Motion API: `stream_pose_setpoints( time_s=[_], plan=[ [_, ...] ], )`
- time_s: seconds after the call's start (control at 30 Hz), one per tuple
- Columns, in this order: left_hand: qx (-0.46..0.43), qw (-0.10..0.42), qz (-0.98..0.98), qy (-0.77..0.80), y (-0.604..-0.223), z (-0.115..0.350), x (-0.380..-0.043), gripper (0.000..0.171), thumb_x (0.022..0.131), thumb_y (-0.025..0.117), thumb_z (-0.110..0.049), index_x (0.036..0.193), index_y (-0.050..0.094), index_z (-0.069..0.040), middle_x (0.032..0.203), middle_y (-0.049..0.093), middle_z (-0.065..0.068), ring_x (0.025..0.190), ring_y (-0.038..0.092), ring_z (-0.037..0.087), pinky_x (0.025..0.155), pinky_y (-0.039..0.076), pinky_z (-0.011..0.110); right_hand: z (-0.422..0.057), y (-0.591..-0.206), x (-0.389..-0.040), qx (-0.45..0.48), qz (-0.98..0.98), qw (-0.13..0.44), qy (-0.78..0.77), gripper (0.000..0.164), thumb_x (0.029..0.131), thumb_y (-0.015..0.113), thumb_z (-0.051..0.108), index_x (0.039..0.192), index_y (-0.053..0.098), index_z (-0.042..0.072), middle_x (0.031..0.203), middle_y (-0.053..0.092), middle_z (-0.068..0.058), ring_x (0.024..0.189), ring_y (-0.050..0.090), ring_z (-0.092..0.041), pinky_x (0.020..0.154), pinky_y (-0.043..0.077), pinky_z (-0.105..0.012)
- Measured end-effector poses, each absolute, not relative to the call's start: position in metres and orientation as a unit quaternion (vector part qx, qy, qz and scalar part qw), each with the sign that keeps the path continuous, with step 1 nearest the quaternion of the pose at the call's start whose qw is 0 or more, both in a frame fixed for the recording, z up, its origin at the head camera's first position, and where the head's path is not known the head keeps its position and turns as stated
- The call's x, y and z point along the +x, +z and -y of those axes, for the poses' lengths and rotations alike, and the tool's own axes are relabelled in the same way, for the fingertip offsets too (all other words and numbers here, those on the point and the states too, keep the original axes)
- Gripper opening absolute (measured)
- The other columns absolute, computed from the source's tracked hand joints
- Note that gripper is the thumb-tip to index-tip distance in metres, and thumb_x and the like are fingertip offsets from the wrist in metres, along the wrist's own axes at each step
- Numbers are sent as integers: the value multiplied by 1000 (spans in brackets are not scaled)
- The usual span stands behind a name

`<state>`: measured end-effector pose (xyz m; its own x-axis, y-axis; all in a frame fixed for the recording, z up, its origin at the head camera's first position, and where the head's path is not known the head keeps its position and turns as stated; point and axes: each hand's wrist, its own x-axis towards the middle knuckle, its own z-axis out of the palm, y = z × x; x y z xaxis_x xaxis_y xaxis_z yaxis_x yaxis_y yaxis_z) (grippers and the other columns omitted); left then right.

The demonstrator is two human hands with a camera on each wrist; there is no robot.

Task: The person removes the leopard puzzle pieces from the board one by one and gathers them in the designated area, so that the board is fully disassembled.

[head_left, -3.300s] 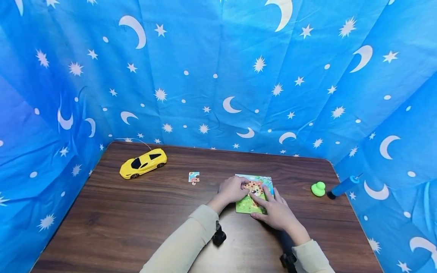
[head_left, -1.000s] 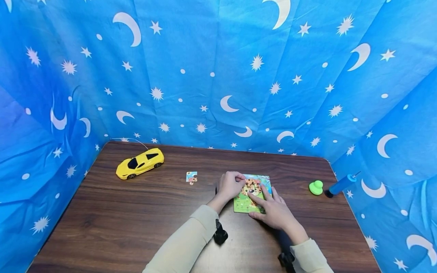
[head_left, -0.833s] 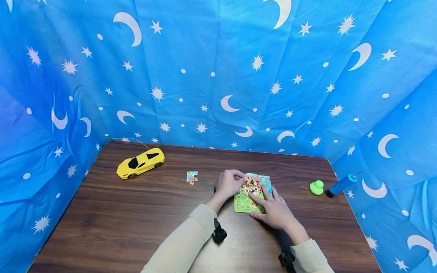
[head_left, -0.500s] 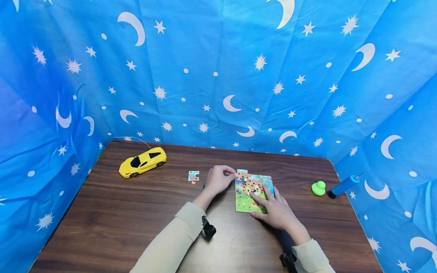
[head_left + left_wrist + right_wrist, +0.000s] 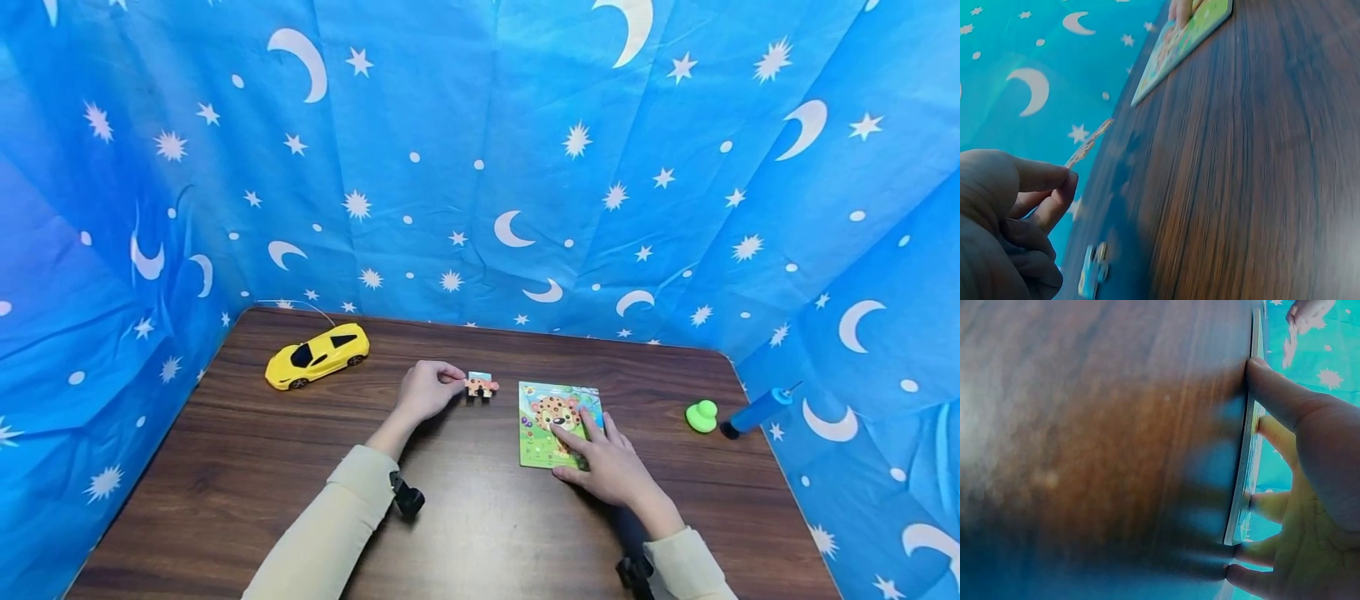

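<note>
My left hand (image 5: 429,390) pinches a jigsaw puzzle piece (image 5: 481,386) by its left edge, between thumb and index finger. The piece, printed with orange spotted ears and a strip of blue, is above the table to the left of the board, and the left wrist view catches it nearly edge-on. A second puzzle piece (image 5: 1093,270) lies on the table below that hand, hidden behind it in the head view. The square puzzle board (image 5: 534,450) shows a spotted leopard on green. Across its right side rests my right hand (image 5: 611,467), fingers spread, thumb at the near edge.
A yellow toy car (image 5: 318,357) with a thin antenna stands at the back left of the brown wooden table (image 5: 480,517). At the right are a light green knobbed object (image 5: 702,416) and a blue cylinder (image 5: 757,414) with a thin needle-like tip. Blue star-patterned cloth (image 5: 420,167) surrounds the table.
My left hand has lifted the puzzle piece off the board's upper left and carried it leftward, over the loose piece. My right hand has stayed on the board.
</note>
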<state>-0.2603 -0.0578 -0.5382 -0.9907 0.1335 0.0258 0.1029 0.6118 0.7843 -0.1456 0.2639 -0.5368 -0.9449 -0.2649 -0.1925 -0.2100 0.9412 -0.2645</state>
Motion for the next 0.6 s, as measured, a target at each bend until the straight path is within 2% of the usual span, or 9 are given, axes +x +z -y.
stream_pose_setpoints(
  time_s=[0.3,0.6],
  plan=[
    [39,40,-905,422,-545,76,-263,7,94,79,-26,95,82,-19,83,74,-9,77,67,11,86,51,44,-265,-536,-145,-123,-979,110,-122,69,97,64,60,158,46,33,167,21,-27,147,13,-62,107,25,-78],
    [43,34,-912,406,-546,78,-264,7,95,78,-28,95,81,-22,83,73,-11,76,67,11,80,52,43,-265,-537,-145,-124,-979,109,-122,70,96,63,63,158,46,34,167,21,-26,148,13,-62,107,25,-78]
  ],
)
